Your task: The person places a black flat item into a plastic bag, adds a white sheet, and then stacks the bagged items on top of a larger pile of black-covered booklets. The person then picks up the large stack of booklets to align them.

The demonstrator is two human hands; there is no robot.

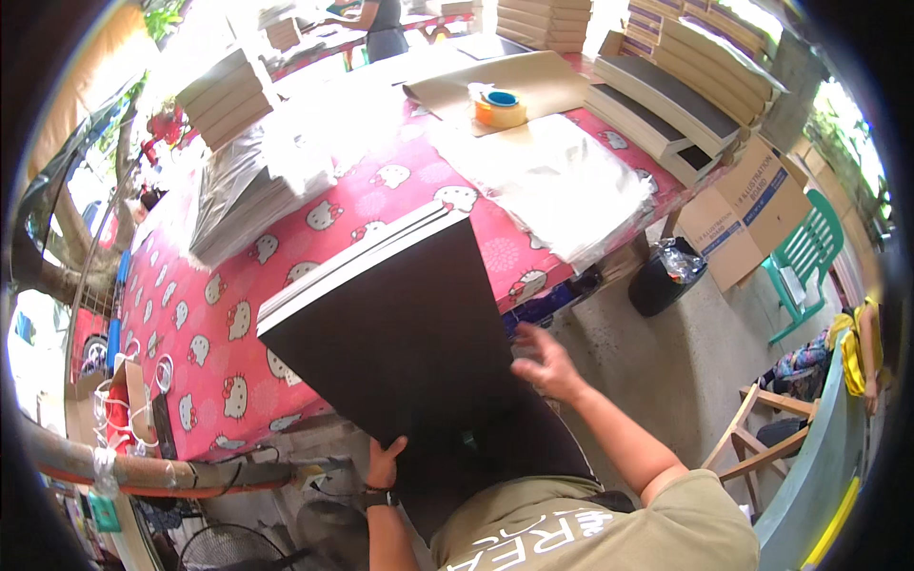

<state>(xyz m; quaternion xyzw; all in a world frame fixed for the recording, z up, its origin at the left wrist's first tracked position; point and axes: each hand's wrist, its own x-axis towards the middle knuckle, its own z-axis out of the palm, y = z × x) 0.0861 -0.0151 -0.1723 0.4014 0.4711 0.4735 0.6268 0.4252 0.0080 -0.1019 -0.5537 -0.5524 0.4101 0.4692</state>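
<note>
A thick stack of large black-faced boards (400,314) with white edges leans between my body and the table, its far end over the tabletop. My left hand (385,462) grips its near left edge, thumb on the black face and the other fingers hidden underneath. Just off the right edge is my right hand (546,364), slightly blurred, fingers apart and holding nothing. Beyond the stack, clear plastic sheets (562,186) lie on the table. A roll of tape (499,107) with a blue core rests on brown paper (552,81).
The table's pink cloth (214,333) carries white cat faces. Wrapped bundles (238,205) stand at left, board stacks (662,105) at far right. Right of the table are a black bin (662,285), a cardboard box (738,214), a green chair (809,252) and a wooden stool (762,433). A person (381,29) stands behind.
</note>
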